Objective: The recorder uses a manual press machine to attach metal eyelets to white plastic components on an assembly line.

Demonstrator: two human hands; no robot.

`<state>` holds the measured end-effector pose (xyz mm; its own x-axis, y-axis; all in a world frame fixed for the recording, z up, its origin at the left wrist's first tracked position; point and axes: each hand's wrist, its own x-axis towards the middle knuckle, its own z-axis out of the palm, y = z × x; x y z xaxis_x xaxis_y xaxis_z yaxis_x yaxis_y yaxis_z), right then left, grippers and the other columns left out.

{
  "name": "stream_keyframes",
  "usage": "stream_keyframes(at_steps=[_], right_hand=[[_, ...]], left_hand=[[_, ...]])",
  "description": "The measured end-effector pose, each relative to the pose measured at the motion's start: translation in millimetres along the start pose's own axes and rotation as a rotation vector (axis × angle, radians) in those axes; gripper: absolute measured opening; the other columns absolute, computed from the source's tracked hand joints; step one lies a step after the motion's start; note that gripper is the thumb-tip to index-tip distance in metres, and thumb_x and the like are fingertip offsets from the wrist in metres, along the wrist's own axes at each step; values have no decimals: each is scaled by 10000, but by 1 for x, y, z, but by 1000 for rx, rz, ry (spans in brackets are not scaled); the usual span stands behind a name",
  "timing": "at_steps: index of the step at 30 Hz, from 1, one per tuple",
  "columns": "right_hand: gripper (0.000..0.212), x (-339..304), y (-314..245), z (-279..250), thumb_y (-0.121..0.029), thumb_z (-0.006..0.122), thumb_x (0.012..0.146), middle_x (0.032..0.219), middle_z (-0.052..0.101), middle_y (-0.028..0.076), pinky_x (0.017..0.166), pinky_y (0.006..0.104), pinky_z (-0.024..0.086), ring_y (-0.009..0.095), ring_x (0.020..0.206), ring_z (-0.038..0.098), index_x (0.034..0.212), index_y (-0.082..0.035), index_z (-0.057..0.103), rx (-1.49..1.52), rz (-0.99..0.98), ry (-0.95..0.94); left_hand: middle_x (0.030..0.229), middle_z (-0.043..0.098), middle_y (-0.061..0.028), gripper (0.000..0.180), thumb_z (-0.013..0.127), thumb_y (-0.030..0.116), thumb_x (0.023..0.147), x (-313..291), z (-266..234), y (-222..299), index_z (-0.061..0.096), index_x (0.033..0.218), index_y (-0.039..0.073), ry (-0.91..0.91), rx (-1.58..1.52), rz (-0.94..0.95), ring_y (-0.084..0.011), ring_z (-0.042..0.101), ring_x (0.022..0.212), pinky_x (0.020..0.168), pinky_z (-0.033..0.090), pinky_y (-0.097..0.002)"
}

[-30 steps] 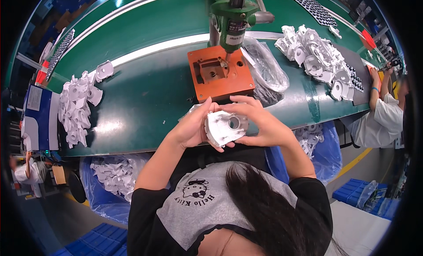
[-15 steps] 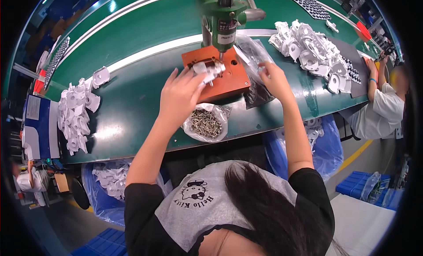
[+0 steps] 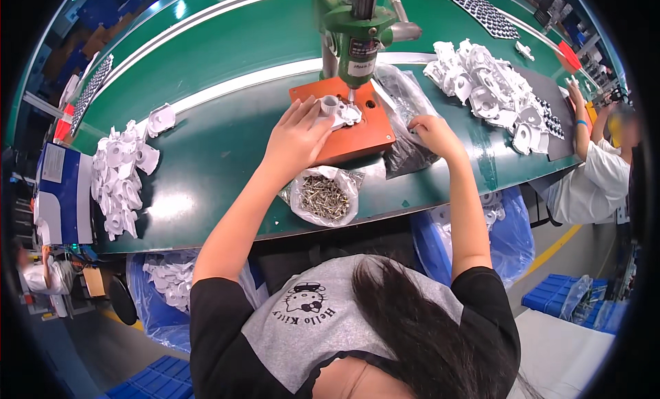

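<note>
A white plastic part [image 3: 349, 114] with a round collar sits on the orange block [image 3: 368, 132], beneath the tip of a green press [image 3: 361, 55]. My left hand [image 3: 297, 136] holds this part from its left side, the fingers closed over its edge. At the block's right lies a clear plastic bag [image 3: 405, 86]; what is inside it is hard to make out. My right hand [image 3: 438, 136] is at the bag with its fingers curled together, and whatever they pinch is hidden.
A bag of small metal screws [image 3: 323, 198] stands in front of the block. White parts are heaped at the right [image 3: 485, 83] and left [image 3: 117, 175] of the green table. Blue lined bins [image 3: 165, 296] stand below the front edge. Another person [image 3: 597, 169] works at far right.
My left hand has brought the white part down onto the orange block under the press. My right hand has lowered onto the plastic bag, and its fingers have curled in.
</note>
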<state>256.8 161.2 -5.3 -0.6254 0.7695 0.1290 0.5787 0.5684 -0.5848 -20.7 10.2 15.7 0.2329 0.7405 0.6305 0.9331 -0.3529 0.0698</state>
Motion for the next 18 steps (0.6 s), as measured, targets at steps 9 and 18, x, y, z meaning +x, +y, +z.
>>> stream_keyframes(at_steps=[9,18], right_hand=[[198,6,-4,-14,-124,646,716,675,640,126,591,334,475,194,603,599,881,-16,659,138,153,-318],[167,2,3,3,-94,625,727,661,608,79,591,302,458,157,611,561,861,6,627,162,106,-269]], left_hand=[[1160,586,-189,244,685,105,758,-5,0,-1,616,986,53,67,-42,42,-340,559,1108,958,453,-438],[1088,641,-134,200,666,91,764,13,-4,-8,608,952,57,12,-57,12,-298,617,1010,876,509,-394]])
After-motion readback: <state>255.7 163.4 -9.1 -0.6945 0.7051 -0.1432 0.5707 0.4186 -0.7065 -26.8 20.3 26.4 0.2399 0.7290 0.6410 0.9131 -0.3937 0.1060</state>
